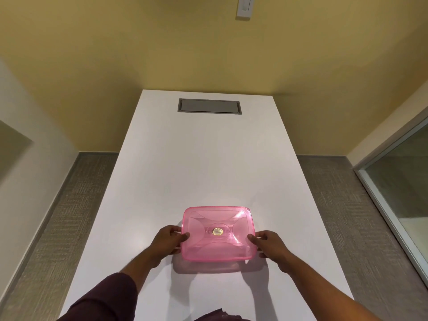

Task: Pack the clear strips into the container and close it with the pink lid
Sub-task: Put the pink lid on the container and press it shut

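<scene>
A translucent pink lid (217, 218) with a small gold sticker at its centre sits on top of the container, on the near part of the white table (203, 158). The container under it is almost fully hidden by the lid, and no clear strips can be seen. My left hand (168, 243) grips the left side of the lid and container, thumb on the lid's edge. On the opposite side my right hand (268, 245) holds the right edge in the same way.
A grey recessed hatch (209, 106) lies flush in the table's far end. Grey carpet runs along both sides of the table. A glass partition (398, 181) stands at the right, and a yellow wall is behind the table.
</scene>
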